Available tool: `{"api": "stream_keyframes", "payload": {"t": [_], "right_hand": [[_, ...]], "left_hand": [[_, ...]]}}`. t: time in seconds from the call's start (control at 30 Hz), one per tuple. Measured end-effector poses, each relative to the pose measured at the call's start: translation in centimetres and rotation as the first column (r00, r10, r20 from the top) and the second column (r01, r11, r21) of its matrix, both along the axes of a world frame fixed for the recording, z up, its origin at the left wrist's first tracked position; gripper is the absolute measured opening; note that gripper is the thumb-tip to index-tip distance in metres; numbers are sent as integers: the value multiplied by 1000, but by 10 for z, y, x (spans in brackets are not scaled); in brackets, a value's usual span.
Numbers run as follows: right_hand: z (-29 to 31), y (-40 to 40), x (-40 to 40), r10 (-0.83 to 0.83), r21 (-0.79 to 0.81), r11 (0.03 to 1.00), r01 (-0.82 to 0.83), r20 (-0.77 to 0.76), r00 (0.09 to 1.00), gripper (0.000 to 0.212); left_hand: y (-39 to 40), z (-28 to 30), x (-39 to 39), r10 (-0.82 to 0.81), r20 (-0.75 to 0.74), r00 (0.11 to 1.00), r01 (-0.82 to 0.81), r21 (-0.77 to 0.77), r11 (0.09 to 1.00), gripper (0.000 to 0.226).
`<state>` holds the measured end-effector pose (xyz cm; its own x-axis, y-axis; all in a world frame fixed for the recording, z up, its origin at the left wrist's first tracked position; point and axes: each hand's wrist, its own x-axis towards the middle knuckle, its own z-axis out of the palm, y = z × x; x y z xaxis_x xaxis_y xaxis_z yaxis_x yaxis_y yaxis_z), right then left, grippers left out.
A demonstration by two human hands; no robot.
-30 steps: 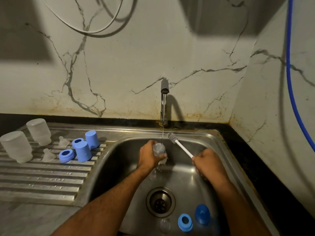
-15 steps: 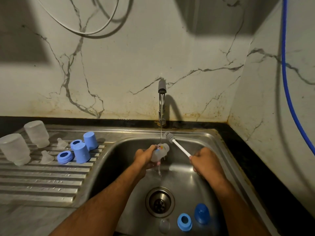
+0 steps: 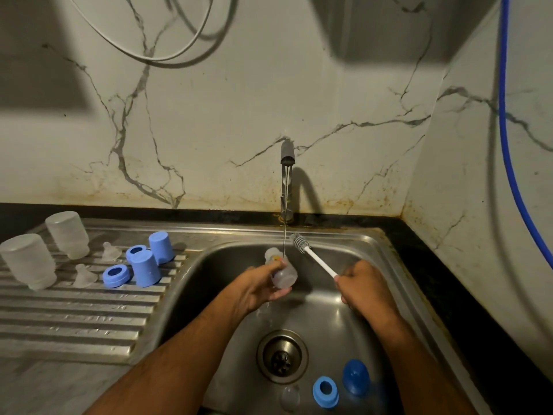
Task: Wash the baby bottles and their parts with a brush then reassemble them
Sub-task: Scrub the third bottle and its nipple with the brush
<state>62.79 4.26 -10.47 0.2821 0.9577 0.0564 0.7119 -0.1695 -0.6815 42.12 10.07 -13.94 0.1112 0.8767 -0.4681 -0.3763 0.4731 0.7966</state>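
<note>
Bottle [image 3: 281, 269]: clear, frosted, small orange-yellow print. Brush [image 3: 311, 256]: white handle, grey-white bristles. Caps [image 3: 145, 267] on drainboard: light blue; collar rings [image 3: 116, 275] same blue. Cap in sink [image 3: 355, 377]: darker blue. Upturned bottles [image 3: 28, 260]: frosted white. Sink [image 3: 344, 313]: grey steel. Wall [image 3: 224, 115]: white marble, grey veins, rust-brown staining at base. Hose [image 3: 508, 145]: blue.

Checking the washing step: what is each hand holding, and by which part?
The left hand grips the clear bottle around its body, under the tap's stream. The right hand grips the brush by the lower end of its white handle.
</note>
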Motion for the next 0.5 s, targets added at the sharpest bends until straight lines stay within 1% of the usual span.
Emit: {"api": "stream_keyframes", "payload": {"t": [0.07, 0.1, 0.17, 0.23, 0.27, 0.3, 0.4, 0.5], "right_hand": [[1, -1, -1, -1, -8, 1000, 1, 6, 1000, 30], [1, -1, -1, 0, -9, 1000, 0, 9, 1000, 30], [3, -3, -2, 6, -10, 1000, -5, 21, 1000, 31], [5, -5, -2, 1, -13, 1000, -1, 38, 999, 31], [7, -6, -2, -1, -16, 1000, 1, 46, 999, 31], [8, -6, -2, -3, -21, 1000, 4, 52, 999, 30], [9, -8, -3, -2, -17, 1000, 3, 56, 998, 33], [9, -8, -4, 3, -16, 1000, -2, 59, 998, 33]], "left_hand": [[-2, -3, 0, 0, -202, 979, 14, 69, 998, 47], [-2, -5, 0, -16, -325, 946, 53, 105, 993, 46], [0, -10, -2, -36, -549, 835, 149, 163, 975, 45], [3, -14, -2, -13, -708, 706, 220, 202, 954, 51], [2, -13, -1, 7, -753, 658, 237, 216, 947, 54], [2, -12, -1, 29, -775, 631, 240, 230, 943, 58], [3, -13, -1, 67, -780, 622, 261, 287, 922, 66], [1, -16, -1, 87, -786, 612, 297, 330, 896, 62]]}}
